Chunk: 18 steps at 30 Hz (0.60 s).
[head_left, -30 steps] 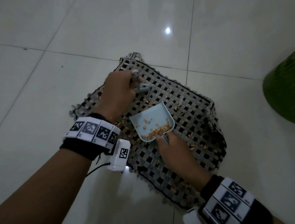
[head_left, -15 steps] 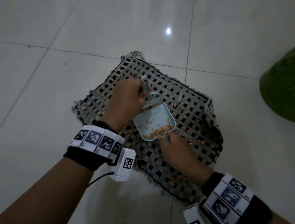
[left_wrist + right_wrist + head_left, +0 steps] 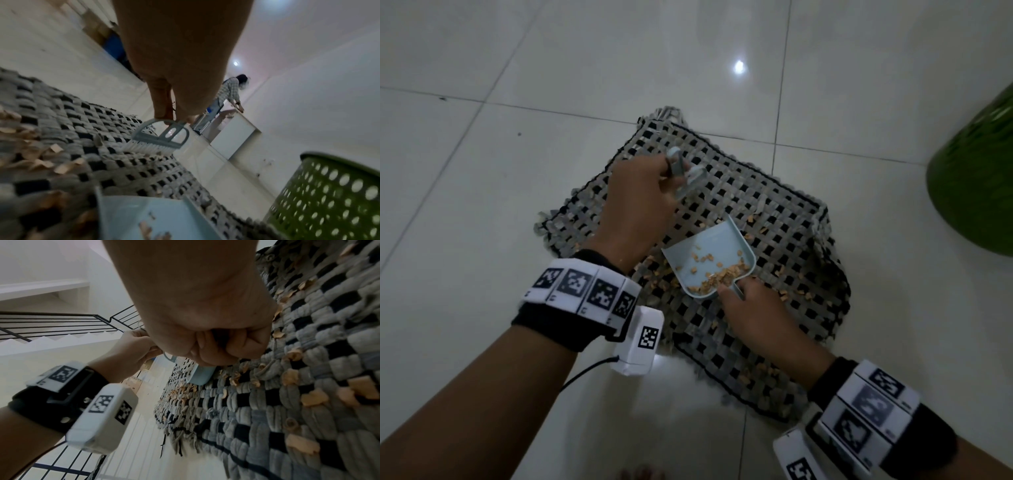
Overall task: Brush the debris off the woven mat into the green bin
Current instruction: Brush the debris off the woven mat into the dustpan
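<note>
On the tiled floor (image 3: 482,205) lies the woven mat (image 3: 774,205), grey and black, with tan debris (image 3: 784,293) scattered across its near half. More of those bits sit piled inside a pale blue dustpan (image 3: 710,255) resting on the mat, its open edge pointing away from the person. The right hand (image 3: 753,315) grips the dustpan's handle in a closed fist; from the right wrist view the curled fingers (image 3: 238,344) hide the handle almost wholly, and only a blue corner of the pan shows below them. The left hand (image 3: 640,209) pinches the top of a small grey brush (image 3: 162,136) between fingertips; its white bristles touch the mat beyond the dustpan's far edge. From the head view the brush is mostly hidden behind the knuckles and blurred. The green bin (image 3: 976,178), its wall pierced with round holes, stands on the floor to the right of the mat, apart from it and cut off by the picture edge. Far off in the left wrist view, a person in a checked shirt (image 3: 228,97) bends over a white cabinet (image 3: 232,139), too small to make out further.
</note>
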{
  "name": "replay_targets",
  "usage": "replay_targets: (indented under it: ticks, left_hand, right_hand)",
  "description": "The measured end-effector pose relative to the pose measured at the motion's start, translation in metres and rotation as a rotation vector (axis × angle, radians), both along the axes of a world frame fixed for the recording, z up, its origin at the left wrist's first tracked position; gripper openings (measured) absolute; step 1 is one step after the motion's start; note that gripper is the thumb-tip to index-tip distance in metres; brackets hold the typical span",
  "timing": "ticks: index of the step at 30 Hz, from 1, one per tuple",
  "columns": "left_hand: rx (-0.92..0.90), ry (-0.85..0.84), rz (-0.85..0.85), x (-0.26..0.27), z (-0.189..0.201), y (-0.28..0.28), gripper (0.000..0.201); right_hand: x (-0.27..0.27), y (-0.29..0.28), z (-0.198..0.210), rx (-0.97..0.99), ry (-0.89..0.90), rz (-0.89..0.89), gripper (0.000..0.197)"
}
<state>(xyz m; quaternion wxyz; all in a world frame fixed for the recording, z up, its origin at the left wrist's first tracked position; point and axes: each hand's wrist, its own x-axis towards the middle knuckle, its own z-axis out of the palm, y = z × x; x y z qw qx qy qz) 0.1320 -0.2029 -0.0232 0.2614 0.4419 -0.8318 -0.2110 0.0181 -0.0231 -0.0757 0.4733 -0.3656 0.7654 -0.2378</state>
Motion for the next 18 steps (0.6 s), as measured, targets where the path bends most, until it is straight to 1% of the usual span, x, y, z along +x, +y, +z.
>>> replay_targets:
  ticks: [2, 6, 9, 11, 12, 14, 16, 18]
  left_hand:
    - [0.016, -0.013, -0.006, 0.0, -0.006, 0.003, 0.018]
    - [0.111, -0.107, -0.089, 0.002, -0.012, 0.012, 0.016]
    - [0.164, -0.044, -0.037, 0.006, -0.009, 0.015, 0.018]
    - [0.151, 0.004, 0.004, 0.005, -0.007, 0.015, 0.019]
    - [0.128, -0.001, 0.004, 0.004, -0.008, 0.013, 0.021]
    - [0.115, -0.057, -0.043, 0.0, -0.01, 0.013, 0.023]
    - [0.144, -0.137, -0.103, 0.0, -0.01, 0.017, 0.024]
    - [0.172, -0.16, -0.134, 0.002, -0.007, 0.02, 0.021]
  right_hand:
    - [-0.001, 0.003, 0.0, 0.008, 0.004, 0.003, 0.035]
    - [0.0, 0.01, 0.002, -0.007, 0.013, 0.004, 0.03]
    - [0.003, 0.016, 0.003, -0.013, 0.004, -0.002, 0.031]
    - [0.004, 0.018, 0.004, -0.007, 0.013, -0.002, 0.034]
    - [0.004, 0.019, 0.004, -0.004, 0.018, -0.004, 0.035]
    - [0.004, 0.02, 0.004, -0.009, 0.02, -0.009, 0.035]
    - [0.003, 0.02, 0.005, -0.022, 0.017, -0.007, 0.036]
    - [0.002, 0.021, 0.005, -0.025, 0.021, -0.001, 0.037]
